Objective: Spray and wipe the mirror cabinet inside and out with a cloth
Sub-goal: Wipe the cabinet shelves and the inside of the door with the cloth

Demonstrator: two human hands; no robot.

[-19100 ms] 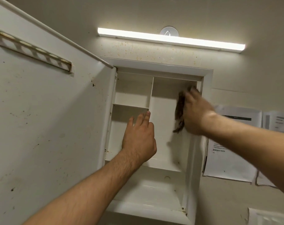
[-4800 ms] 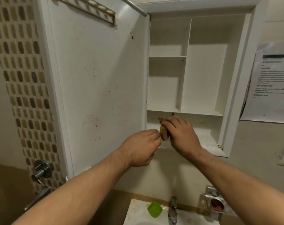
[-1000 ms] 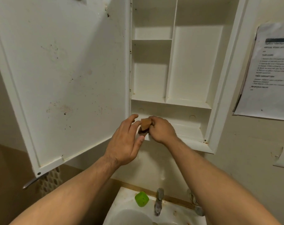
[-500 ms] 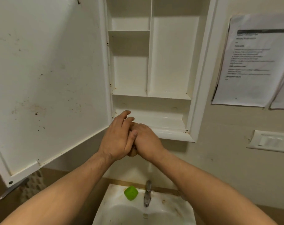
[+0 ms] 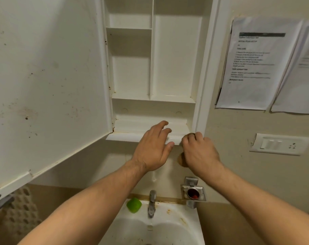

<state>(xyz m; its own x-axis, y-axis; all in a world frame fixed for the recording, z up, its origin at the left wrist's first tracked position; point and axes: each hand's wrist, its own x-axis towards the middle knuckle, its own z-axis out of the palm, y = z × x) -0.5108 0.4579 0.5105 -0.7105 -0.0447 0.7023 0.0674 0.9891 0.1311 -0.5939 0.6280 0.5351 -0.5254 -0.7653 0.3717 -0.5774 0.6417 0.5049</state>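
The white mirror cabinet [image 5: 176, 59] hangs open on the wall, its shelves bare. Its door [image 5: 47, 82] swings out to the left, its inner face speckled with dark stains. My right hand [image 5: 199, 152] is closed around a small brown cloth [image 5: 181, 160] and presses it against the right end of the cabinet's bottom lip. Only a bit of the cloth shows below my palm. My left hand [image 5: 154, 147] rests flat with fingers spread on the bottom ledge, just left of the right hand.
Below is a stained white sink [image 5: 150, 227] with a tap [image 5: 152, 204] and a green object [image 5: 133, 205] on its rim. A metal holder [image 5: 193, 191] is fixed to the wall. Printed sheets [image 5: 256, 64] and a switch plate [image 5: 279, 144] are at right.
My hands were clasped together below the ledge's left part; now they have parted, the right sliding with the cloth to the ledge's right end. The view shifted right and down.
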